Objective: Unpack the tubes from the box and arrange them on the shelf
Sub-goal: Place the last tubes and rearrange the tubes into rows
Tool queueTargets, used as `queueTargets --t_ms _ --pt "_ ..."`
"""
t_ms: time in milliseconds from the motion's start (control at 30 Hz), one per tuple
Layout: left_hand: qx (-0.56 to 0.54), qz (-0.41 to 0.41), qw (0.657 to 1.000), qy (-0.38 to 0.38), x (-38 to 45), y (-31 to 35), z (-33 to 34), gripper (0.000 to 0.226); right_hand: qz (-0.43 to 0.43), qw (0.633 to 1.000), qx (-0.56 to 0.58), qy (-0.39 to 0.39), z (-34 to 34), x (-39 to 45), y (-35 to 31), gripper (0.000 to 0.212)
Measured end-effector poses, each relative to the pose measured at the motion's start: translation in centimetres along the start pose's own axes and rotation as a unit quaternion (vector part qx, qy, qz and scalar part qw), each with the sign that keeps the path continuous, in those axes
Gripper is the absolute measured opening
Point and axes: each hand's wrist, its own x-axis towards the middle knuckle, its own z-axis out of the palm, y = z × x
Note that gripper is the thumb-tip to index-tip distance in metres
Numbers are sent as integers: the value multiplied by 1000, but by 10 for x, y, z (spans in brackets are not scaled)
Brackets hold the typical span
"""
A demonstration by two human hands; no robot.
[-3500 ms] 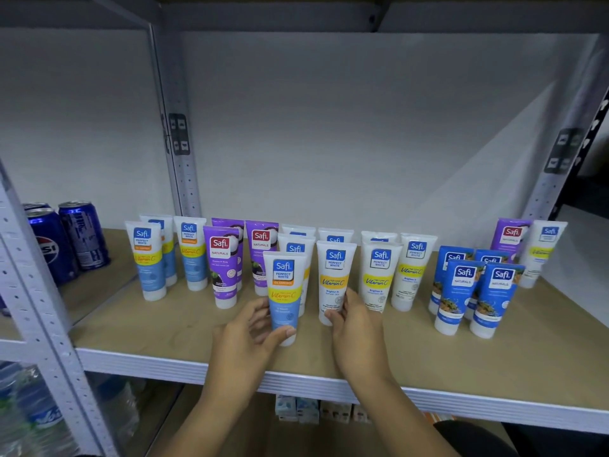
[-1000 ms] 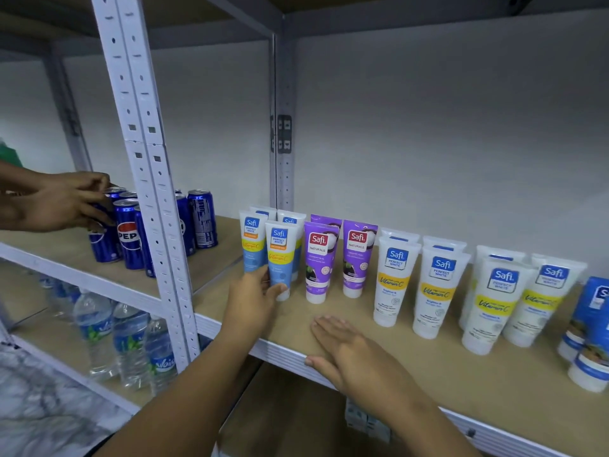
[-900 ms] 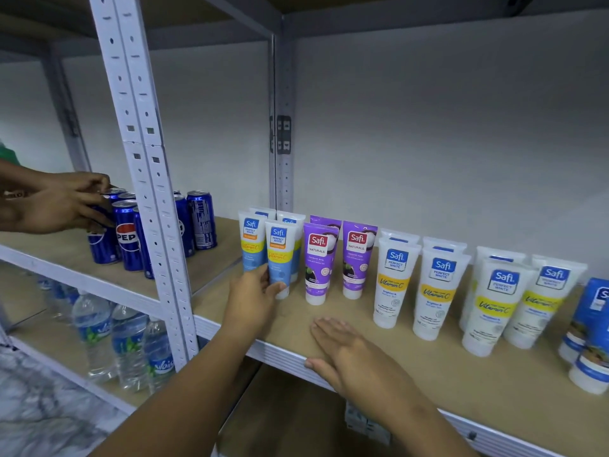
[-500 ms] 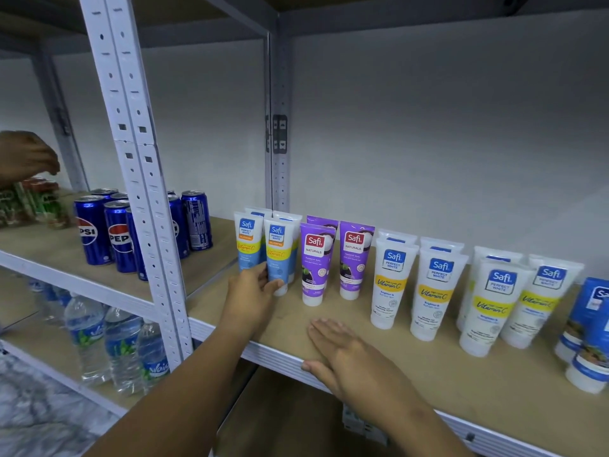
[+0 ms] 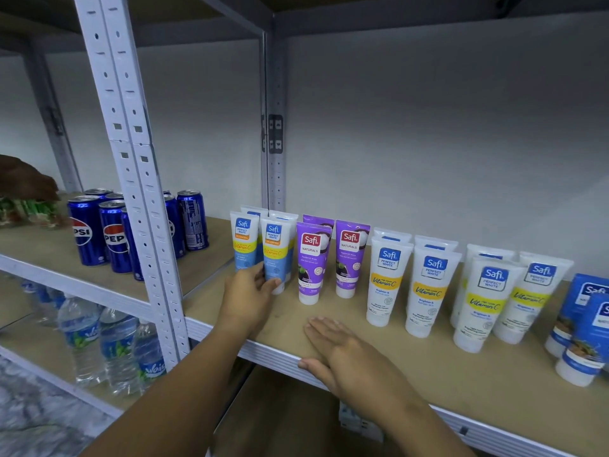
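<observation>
Tan wooden shelf board [image 5: 412, 367] with a white metal front edge carries your plastic tubes standing cap-down in short rows. Take the front purple Safi Naturals tube [image 5: 311, 262] as your marker. Just to its left stands the blue-and-white Safi Perfect White tube [image 5: 275, 255], and your left hand [image 5: 247, 298] grasps the lower part of that tube, fingers behind it and thumb curled across its front near the cap. A second blue-and-white tube [image 5: 244, 242] stands just left of the held one, with more of the same kind behind. To the right of the marker is another purple tube [image 5: 349, 258], then the white Vitamin C tubes with yellow bands [image 5: 428, 291] stretching further right, and the dark blue tubes [image 5: 586, 338] at the far right edge of view.

Your right hand [image 5: 342, 354] lies flat on the board in front of and slightly right of the marker, fingers straight and holding nothing, thumb at the white front edge.

Well to the left of the marker, past the white perforated metal upright [image 5: 131, 179], blue Pepsi cans [image 5: 99, 232] stand grouped on the neighbouring shelf. Below them, clear plastic water bottles [image 5: 112, 344] stand on a lower level. Another person's hand [image 5: 26, 183] shows at the far left edge, above some green-and-red packets too blurred to identify.
</observation>
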Motion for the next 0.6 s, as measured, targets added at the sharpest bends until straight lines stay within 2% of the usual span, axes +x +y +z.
queueTargets --t_ms 100,167,200,267,333,467,600 --pt "1 -1 1000 2 -3 2 0 32 4 1000 -2 -1 -5 -2 -3 75" --pt "16 -10 1000 17 -8 4 -2 35 -17 999 38 14 -9 -3 -4 81" --pt "35 -14 999 28 -11 4 -4 36 -8 998 69 -3 -12 -3 -4 82" --pt "71 -26 996 42 -19 5 -8 35 -9 995 99 -13 -18 -5 -3 73" --pt "85 -24 995 43 -26 13 -12 34 9 994 108 12 -28 -9 1 52" --pt "112 84 990 6 -36 62 -15 26 67 992 99 43 -63 -20 21 34" --pt "107 194 975 -19 -29 142 1 13 118 987 93 62 -132 -39 53 19"
